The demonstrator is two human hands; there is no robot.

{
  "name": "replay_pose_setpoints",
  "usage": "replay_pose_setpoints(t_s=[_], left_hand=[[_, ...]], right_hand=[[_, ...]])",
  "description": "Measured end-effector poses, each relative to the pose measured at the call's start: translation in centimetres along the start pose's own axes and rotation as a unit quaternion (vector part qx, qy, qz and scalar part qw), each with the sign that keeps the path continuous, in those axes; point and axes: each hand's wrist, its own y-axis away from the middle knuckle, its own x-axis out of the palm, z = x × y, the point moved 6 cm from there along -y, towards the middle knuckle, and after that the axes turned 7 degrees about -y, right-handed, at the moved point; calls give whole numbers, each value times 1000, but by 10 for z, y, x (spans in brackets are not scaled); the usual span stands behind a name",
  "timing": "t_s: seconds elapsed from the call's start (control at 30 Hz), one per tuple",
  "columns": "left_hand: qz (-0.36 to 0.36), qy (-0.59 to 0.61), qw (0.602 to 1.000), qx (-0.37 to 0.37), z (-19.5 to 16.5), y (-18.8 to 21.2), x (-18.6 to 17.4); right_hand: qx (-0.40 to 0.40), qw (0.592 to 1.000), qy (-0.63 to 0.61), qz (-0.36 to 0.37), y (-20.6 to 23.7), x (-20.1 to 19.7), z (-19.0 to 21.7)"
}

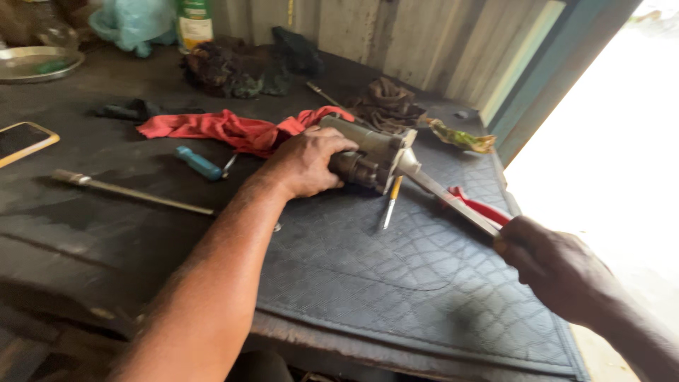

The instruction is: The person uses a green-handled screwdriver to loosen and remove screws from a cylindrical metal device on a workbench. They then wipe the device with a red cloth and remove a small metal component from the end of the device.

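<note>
— What do we have under our hands?

— Our left hand (305, 164) is clamped over a grey metal part (368, 152) that lies on the dark mat (396, 283) toward the far right of the tabletop (106, 219). Our fingers wrap its near end.

— And the right hand?

— Our right hand (548, 258) is closed around the red handle of a wrench (460, 205) near the right edge. The wrench's long jaw end runs up and left to the part's nose, where it touches the metal.

— What lies beside the part?

— A screwdriver with a yellow grip (390, 204) sits just under it on the mat, tip pointing toward us. A red rag (226, 129) is spread just behind our left hand, touching the part's far side as far as we can tell.

— Further left?

— A blue-handled screwdriver (201, 164) lies near the rag, and a long metal rod (127, 189) stretches across the left side. A phone (21, 140) rests at the left edge.

— And the far edge?

— Dark rags (240, 67) are heaped there, a brown one (385, 102) to their right, a metal plate (39, 62) in the far left corner, and a green can (194, 25) against the wall.
</note>
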Motion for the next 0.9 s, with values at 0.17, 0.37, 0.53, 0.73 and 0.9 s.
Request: replay_pose_setpoints(t_s=[0.17,0.37,0.53,0.73,0.9], left_hand=[[-8,-2,1000,10,-3,2,0],[-13,12,1000,22,-5,4,-2],[-21,5,999,32,4,2,-3],[-13,-7,1000,13,11,4,1],[-15,-15,1000,-10,8,6,4]], right_hand=[[-26,999,-28,-5,2,21,51],[-111,991,74,-8,-39,64,112],[-166,983,76,8,-53,63,112],[18,969,-203,140,-17,55,81],[-2,941,-323,104,-7,24,111]])
